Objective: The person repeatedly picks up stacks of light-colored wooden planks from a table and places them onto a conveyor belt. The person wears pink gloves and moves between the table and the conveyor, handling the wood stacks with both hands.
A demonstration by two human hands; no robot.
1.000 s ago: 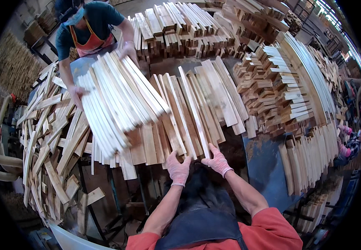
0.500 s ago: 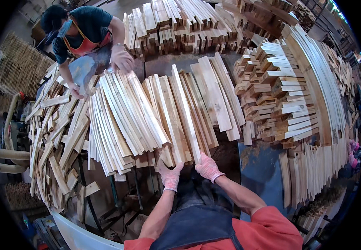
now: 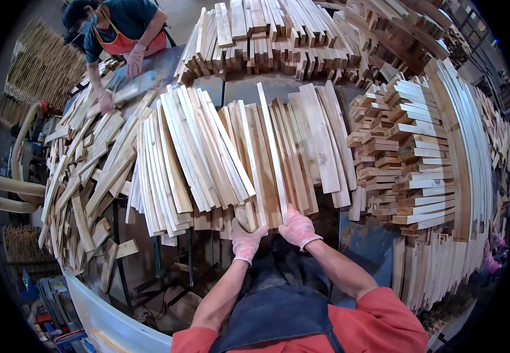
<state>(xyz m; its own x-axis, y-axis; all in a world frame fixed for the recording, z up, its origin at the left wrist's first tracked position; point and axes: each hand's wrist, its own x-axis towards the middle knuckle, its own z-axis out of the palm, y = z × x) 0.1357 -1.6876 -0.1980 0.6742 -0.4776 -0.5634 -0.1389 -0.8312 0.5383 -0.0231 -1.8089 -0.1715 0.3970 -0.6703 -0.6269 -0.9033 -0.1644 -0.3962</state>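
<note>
My left hand (image 3: pixel 247 242), in a pink-white knit glove, grips the near ends of wooden boards (image 3: pixel 269 203) at the middle of the table; its fingertips are partly hidden by the wood. On the other side of these boards my right hand (image 3: pixel 297 228), gloved alike, closes round their ends beside a pale, narrow wooden slat (image 3: pixel 273 153) that sits higher than its neighbours. A fanned layer of pale wooden strips (image 3: pixel 193 153) lies just left of my hands. Wider planks (image 3: pixel 319 141) lie to the right.
Jumbled offcuts (image 3: pixel 90 170) cover the left side. Stacked boards stand on the far table (image 3: pixel 208 88) and at the right (image 3: pixel 422 147). A co-worker (image 3: pixel 128 35) at the far left handles a blurred board (image 3: pixel 134 88). Metal legs (image 3: pixel 190 262) and a white curved panel (image 3: pixel 110 315) are nearby.
The co-worker's hands have left the far ends of the pale strips and moved left to a board. My hands stay at the near board ends; the view has shifted slightly.
</note>
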